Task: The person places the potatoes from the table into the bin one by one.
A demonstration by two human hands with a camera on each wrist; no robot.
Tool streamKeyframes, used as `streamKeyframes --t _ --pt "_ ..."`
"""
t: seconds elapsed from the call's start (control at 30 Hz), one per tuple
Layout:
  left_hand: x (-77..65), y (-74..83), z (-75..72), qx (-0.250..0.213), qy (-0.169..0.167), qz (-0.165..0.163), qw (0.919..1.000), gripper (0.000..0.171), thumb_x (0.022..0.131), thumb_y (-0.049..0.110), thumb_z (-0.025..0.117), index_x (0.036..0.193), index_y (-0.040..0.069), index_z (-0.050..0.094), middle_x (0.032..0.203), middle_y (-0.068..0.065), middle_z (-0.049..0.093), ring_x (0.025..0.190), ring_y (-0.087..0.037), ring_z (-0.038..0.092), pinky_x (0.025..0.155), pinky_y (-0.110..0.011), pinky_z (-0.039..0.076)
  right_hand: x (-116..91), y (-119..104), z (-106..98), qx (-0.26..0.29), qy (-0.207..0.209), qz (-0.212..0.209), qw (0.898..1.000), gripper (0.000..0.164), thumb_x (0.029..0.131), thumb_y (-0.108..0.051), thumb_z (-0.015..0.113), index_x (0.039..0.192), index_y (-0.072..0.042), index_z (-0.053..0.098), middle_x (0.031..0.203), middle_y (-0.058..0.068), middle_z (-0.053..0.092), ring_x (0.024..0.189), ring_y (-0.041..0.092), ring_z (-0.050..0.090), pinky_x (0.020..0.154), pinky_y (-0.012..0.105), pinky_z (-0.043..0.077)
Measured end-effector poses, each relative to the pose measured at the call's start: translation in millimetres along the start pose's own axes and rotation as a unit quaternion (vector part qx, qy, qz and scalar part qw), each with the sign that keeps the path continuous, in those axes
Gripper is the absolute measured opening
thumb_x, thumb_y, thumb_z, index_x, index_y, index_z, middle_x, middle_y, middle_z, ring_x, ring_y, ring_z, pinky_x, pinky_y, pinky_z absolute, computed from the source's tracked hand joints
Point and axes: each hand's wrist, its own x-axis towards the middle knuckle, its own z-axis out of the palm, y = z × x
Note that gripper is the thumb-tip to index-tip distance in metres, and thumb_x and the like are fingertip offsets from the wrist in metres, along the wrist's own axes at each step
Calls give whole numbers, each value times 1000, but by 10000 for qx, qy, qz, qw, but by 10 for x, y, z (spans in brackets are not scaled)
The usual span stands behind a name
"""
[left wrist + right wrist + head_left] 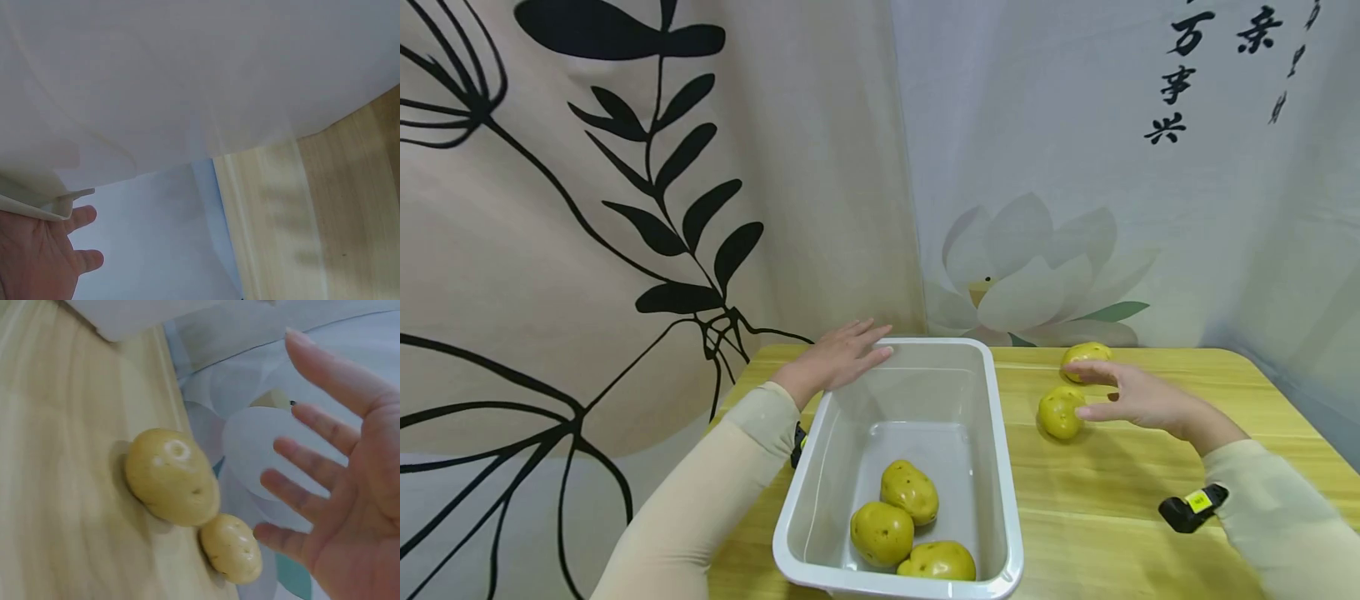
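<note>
A bin [910, 383] with 3 potatoes [882, 533] stands beside 2 loose potatoes [1060, 413], cloth [820, 167] behind.

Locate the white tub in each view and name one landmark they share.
Head: the white tub stands at lower centre, with the left hand at its far-left corner.
Left wrist: the tub fills the upper part, cropped.
Right wrist: only part of the tub shows, at the top left edge.
Shared landmark: the wood-grain table, visible in all three.

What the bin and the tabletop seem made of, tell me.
Bin: probably molded plastic, off-white and smooth, with a soft sheen and rounded rim. Tabletop: wood or wood-look laminate, yellowish, streaked with grain; the pictures leave open which.
</note>
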Motion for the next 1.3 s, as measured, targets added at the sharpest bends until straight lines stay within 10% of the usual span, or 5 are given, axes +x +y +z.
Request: streamKeyframes --t 0.63,1.3 --pt "0 -8 14 -49 -11 -40 10000 68 96 68 18 154 33 22 160 -4 14 146 -29 9 114 -55 10 259 269 420 -970 984 834 9869 85 88 -54 63 142 5 38 141 30 42 124 53 40 97 63 36" --pt "-1 -15 35 -116 40 -60 9999 69 95 70 18 153 34 22 160 0 12 146 -28 10 114 -54 11 498 267 779 -1254 1375 1001 9774 75 86 -45 69 135 8 47 134 33 44 124 51 39 101 63 31"
